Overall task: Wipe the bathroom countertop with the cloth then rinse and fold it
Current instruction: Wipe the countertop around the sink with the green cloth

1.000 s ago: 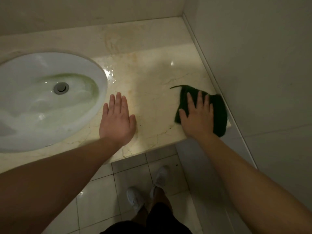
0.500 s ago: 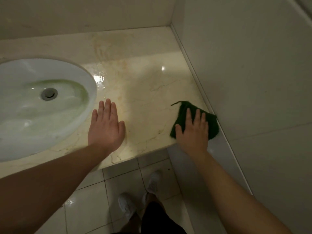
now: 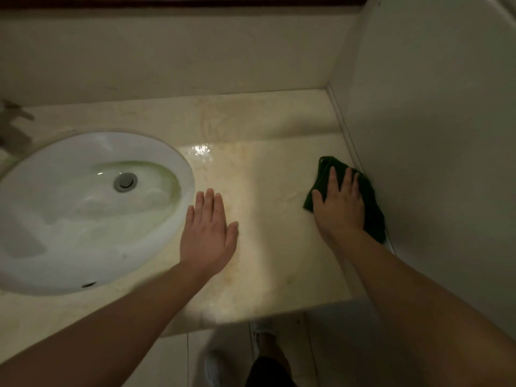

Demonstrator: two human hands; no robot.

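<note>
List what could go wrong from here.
1. The right hand presses the cloth flat rather than gripping it, so it may bunch against the side wall and skip that seam.
2. The wet patch by the sink rim lies far from the cloth and could be missed.
3. The left hand lies flat on the countertop; it may leave prints there.

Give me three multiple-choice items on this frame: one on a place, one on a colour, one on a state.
1. Where is the cloth? A in the sink B on the countertop by the right-side wall C on the floor
2. Its colour? A white B red C dark green
3. The left hand is: A open, fingers straight B gripping the cloth C a fist
Answers: B, it lies under the right hand by the wall; C, dark green shows beside that hand; A, straight fingers hold nothing.
</note>
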